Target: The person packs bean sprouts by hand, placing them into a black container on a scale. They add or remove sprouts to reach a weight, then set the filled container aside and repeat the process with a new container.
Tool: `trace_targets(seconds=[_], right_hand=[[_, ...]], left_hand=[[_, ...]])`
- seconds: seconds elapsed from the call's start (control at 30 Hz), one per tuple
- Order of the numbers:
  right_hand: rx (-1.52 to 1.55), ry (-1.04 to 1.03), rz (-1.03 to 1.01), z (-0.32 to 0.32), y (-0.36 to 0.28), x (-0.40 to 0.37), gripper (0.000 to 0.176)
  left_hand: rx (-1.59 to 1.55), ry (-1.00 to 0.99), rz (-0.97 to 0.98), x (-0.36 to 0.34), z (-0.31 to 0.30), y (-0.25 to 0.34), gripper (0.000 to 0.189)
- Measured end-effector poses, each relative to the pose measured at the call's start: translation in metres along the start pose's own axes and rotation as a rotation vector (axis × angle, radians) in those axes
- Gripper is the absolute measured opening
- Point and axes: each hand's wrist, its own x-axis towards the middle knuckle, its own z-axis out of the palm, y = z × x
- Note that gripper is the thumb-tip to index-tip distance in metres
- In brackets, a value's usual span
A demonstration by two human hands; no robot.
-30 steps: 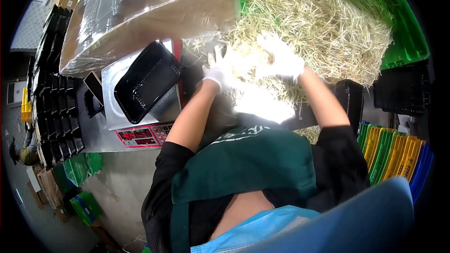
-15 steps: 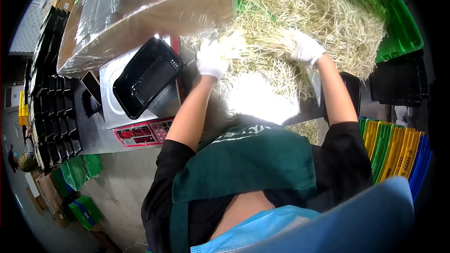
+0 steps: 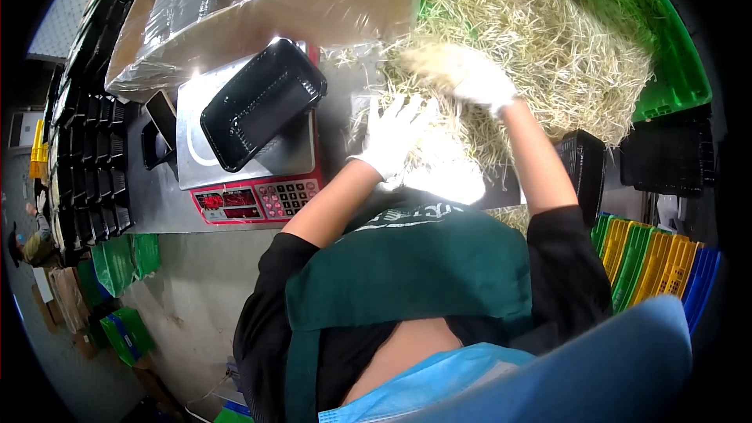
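Note:
A big heap of pale, thin bean sprouts spills from a green crate onto the worktop before me. My right hand, white-gloved and slightly blurred, is closed around a bunch of sprouts that sticks out to its left. Just in front of my apron, my left hand, also gloved, has its fingers spread over the nearer sprouts and a glaring white surface. Its grip is empty. To its left, a black plastic tray rests at an angle on a scale with a red keypad panel.
Film-wrapped goods stand behind the scale. Stacks of black trays line the far left, and another black tray is beside my right forearm. Yellow, green and blue crates stand at lower right. A person is at far left.
My left hand has come down toward me and right, its fingers now spread. My right hand has moved left with the bunch of sprouts. The view has shifted slightly.

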Motion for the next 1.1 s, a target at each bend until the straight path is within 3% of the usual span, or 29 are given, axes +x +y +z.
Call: trace_targets(seconds=[0.03, 0.07, 0.1, 0.17, 0.2, 0.23, 0.3, 0.37, 0.43, 0.5, 0.53, 0.57, 0.63, 0.7, 0.77, 0.83, 0.87, 0.9, 0.97, 1.0, 1.1], right_hand=[[0.345, -0.211, 0.399, 0.0, -0.025, 0.005, 0.091], [0.115, -0.43, 0.363, -0.013, -0.038, 0.005, 0.105], [0.111, -0.425, 0.357, -0.023, -0.04, 0.005, 0.105], [0.196, -0.297, 0.339, -0.032, -0.031, -0.005, 0.124], [0.65, -0.056, 0.34, -0.007, -0.008, -0.005, 0.138], [0.915, -0.053, 0.517, -0.01, -0.012, 0.002, 0.143], [0.786, -0.257, 0.634, -0.009, -0.043, 0.011, 0.144], [0.193, -0.309, 0.447, -0.005, -0.089, 0.003, 0.141], [-0.134, -0.139, 0.404, 0.012, -0.148, -0.02, 0.141], [-0.156, -0.069, 0.445, 0.022, -0.155, -0.015, 0.134], [-0.175, 0.006, 0.492, 0.022, -0.157, -0.014, 0.126], [-0.175, 0.005, 0.491, 0.019, -0.148, -0.008, 0.126], [0.212, -0.446, 0.624, -0.007, -0.128, 0.011, 0.113], [0.188, -0.392, 0.585, 0.013, -0.117, -0.001, 0.106], [-0.174, 0.111, 0.272, 0.047, -0.108, -0.019, 0.104], [-0.242, 0.152, 0.294, 0.054, -0.109, -0.017, 0.111], [-0.161, -0.005, 0.364, 0.032, -0.123, -0.01, 0.111], [-0.096, -0.162, 0.436, 0.012, -0.133, -0.001, 0.112], [-0.071, -0.299, 0.489, 0.02, -0.123, 0.007, 0.113], [-0.116, -0.166, 0.427, 0.02, -0.127, 0.0, 0.108], [-0.042, -0.034, 0.412, 0.04, -0.112, -0.01, 0.1]], left_hand=[[0.004, 0.003, -0.002, -0.006, -0.013, 0.001, 0.07], [-0.072, -0.192, -0.062, -0.015, -0.027, -0.003, 0.073], [-0.15, -0.385, -0.125, -0.024, -0.039, -0.007, 0.077], [-0.116, -0.271, -0.149, -0.047, -0.024, -0.014, 0.08], [-0.087, -0.186, -0.208, -0.053, -0.022, -0.014, 0.081], [-0.061, -0.107, -0.269, -0.06, -0.026, -0.009, 0.082], [-0.048, -0.068, -0.303, -0.038, -0.024, -0.008, 0.08], [-0.01, -0.184, -0.425, -0.013, -0.017, -0.012, 0.08], [-0.035, -0.274, -0.471, -0.001, -0.028, -0.009, 0.082], [-0.136, -0.382, -0.544, 0.003, -0.028, -0.01, 0.081], [0.076, -0.091, -0.443, -0.008, -0.021, -0.008, 0.08], [0.076, -0.092, -0.445, -0.018, -0.018, -0.007, 0.08], [-0.104, 0.085, -0.391, -0.036, -0.063, -0.002, 0.072], [-0.301, 0.117, -0.269, -0.065, -0.101, -0.012, 0.055], [-0.591, 0.339, -0.232, -0.114, -0.104, -0.043, 0.033], [-1.025, 0.695, -0.56, -0.151, -0.173, -0.065, 0.028], [-0.62, 0.745, -0.86, -0.181, -0.19, -0.086, 0.037], [-0.884, 1.021, -0.83, -0.17, -0.226, -0.083, 0.061], [-0.688, 1.027, -0.997, -0.187, -0.238, -0.102, 0.095], [-0.675, 0.992, -0.94, -0.19, -0.23, -0.109, 0.096], [-0.735, 0.809, -0.848, -0.174, -0.17, -0.119, 0.098]])
